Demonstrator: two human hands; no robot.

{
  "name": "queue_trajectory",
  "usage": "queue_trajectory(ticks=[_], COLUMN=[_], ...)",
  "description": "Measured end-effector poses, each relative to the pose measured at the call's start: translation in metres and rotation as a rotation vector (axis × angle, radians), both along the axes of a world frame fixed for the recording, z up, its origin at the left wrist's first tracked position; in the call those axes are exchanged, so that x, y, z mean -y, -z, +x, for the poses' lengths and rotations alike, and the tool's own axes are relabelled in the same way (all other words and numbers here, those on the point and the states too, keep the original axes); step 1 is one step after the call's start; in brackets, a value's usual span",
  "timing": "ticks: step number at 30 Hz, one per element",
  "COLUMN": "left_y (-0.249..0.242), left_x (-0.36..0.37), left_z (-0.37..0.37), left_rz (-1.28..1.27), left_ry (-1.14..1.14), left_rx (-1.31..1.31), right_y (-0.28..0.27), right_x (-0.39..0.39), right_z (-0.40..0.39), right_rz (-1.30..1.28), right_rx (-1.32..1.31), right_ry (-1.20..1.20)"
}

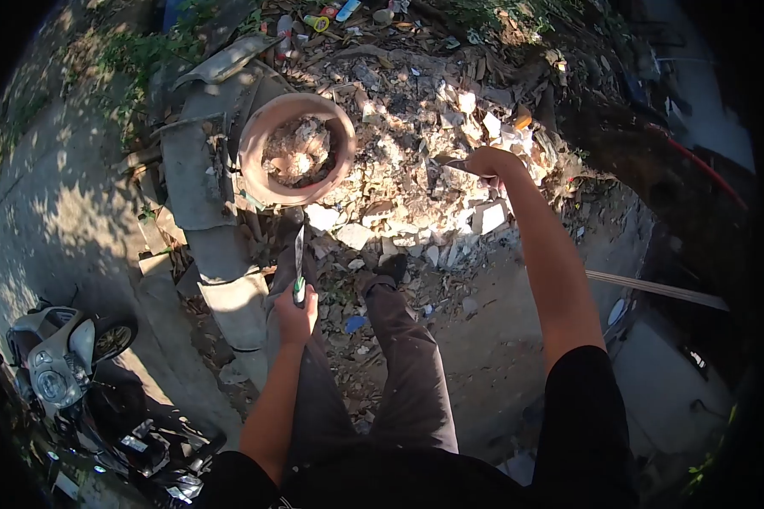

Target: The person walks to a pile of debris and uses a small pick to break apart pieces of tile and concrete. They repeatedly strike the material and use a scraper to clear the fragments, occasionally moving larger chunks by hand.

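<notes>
My left hand (294, 316) is closed around the green-and-white handle of a tool with a long, narrow blade (300, 252), which points away from me. In front of that blade sits a round clay pot (250, 161), with pale, crumbly rubble inside. My right hand (491, 163) reaches out over the rubble heap (399, 191) and grips a trowel (456, 164), whose dark pointed blade is aimed left toward the pot. Around the trowel lie broken white chunks and sunlit debris. My right fingers are partly hidden by the back of the hand.
Grey curved slabs (192, 187) line the left side of the heap. A motorbike (59, 365) is parked at lower left. Bottles and litter (317, 22) lie at the far edge. Long thin sticks (654, 289) lie right of my right arm. My shoes stand at the heap's near edge.
</notes>
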State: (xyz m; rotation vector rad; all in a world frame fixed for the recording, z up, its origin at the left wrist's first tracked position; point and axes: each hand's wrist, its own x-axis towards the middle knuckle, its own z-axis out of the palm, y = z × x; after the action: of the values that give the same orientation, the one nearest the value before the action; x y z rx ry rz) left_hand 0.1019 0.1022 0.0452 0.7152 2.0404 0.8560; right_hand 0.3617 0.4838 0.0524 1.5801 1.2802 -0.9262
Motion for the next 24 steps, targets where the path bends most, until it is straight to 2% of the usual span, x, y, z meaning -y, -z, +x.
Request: queue_trajectory(ticks=[2, 4, 5, 8, 9, 10, 14, 16, 20, 22, 24], left_y=[0.005, 0.001, 0.0, 0.006, 0.006, 0.006, -0.002, 0.001, 0.004, 0.005, 0.006], left_x=[0.004, 0.004, 0.003, 0.011, 0.013, 0.016, 0.021, 0.027, 0.035, 0.04, 0.042], left_z=[0.001, 0.003, 0.002, -0.002, -0.003, -0.004, -0.003, 0.0, 0.003, 0.005, 0.006], left_rz=[0.037, 0.046, 0.045, 0.034, 0.034, 0.034, 0.038, 0.039, -0.013, -0.034, 0.025], left_ry=[0.036, -0.026, -0.048, -0.098, -0.12, -0.14, -0.238, -0.288, -0.295, -0.275, -0.256], left_rx=[-0.041, 0.0, 0.005, -0.017, -0.009, 0.001, -0.01, 0.011, 0.039, 0.076, -0.012], right_y=[-0.012, -0.027, -0.029, -0.043, -0.065, -0.06, -0.091, -0.088, -0.073, -0.046, -0.023], right_x=[0.0, -0.001, 0.001, 0.002, 0.007, 0.004, 0.023, 0.032, 0.059, 0.076, 0.1], right_z=[-0.015, -0.032, -0.038, -0.071, -0.094, -0.107, -0.165, -0.183, -0.212, -0.212, -0.21], right_rz=[0.043, -0.073, 0.013, 0.03, 0.048, -0.017, 0.051, 0.059, 0.252, 0.382, 0.439], right_rx=[-0.014, 0.012, -0.078, -0.166, -0.131, -0.108, -0.238, -0.299, -0.49, -0.693, -0.701], right_ry=[0.011, -0.21, -0.282, -0.426, -0.419, -0.469, -0.58, -0.624, -0.735, -0.64, -0.535])
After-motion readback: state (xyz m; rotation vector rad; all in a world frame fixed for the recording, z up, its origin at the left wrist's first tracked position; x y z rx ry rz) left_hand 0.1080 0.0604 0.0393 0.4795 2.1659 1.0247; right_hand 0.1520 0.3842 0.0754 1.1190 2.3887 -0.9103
